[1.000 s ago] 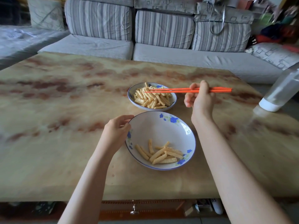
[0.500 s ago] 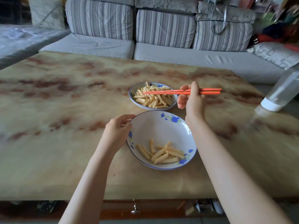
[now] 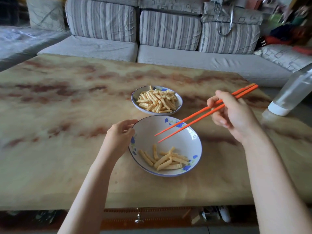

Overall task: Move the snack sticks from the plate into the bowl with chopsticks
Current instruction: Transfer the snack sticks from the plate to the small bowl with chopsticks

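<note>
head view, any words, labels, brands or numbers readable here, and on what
No text can be read anywhere in this view.
The bowl and the plate: blue flower print only, no words.
The clear bottle: no label shows.
The white object under the table: dark marks, too blurred to read.

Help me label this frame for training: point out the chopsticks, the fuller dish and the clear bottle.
chopsticks (image 3: 194, 121): head view, mid-shaft of the lower stick.
fuller dish (image 3: 134, 98): head view, bare left rim.
clear bottle (image 3: 293, 93): head view, middle of its clear body.
</note>
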